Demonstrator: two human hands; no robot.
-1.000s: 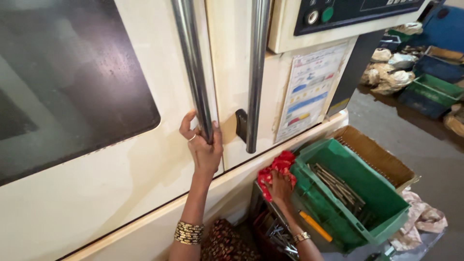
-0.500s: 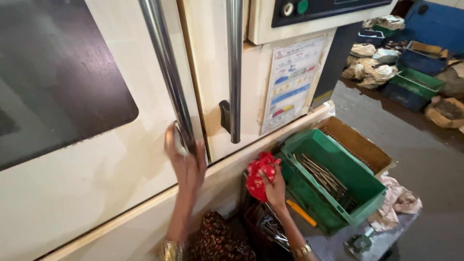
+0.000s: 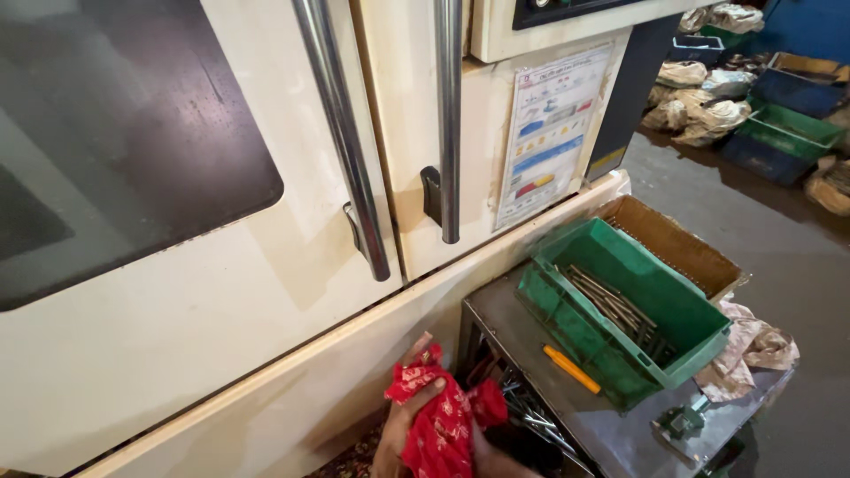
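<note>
My view is evenly lit from overhead. Glare streaks run down the steel door handles (image 3: 341, 133). The dark window (image 3: 115, 142) shows dull reflections. Soft shadows fall beneath the handles. Focus is sharp throughout.

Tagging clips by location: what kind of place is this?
Probably a machine shop or factory floor: a large cream machine with sliding doors, a green bin of metal rods, more crates on the concrete floor.

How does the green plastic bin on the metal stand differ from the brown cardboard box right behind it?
The green plastic bin holds long thin metal rods; the brown cardboard box shows only its bare inside. The bin sits nearer the yellow-handled tool; the box lies against the cream machine. The bin's walls are thick and ribbed; the box's are thin. Both are open-topped and rectangular.
</note>
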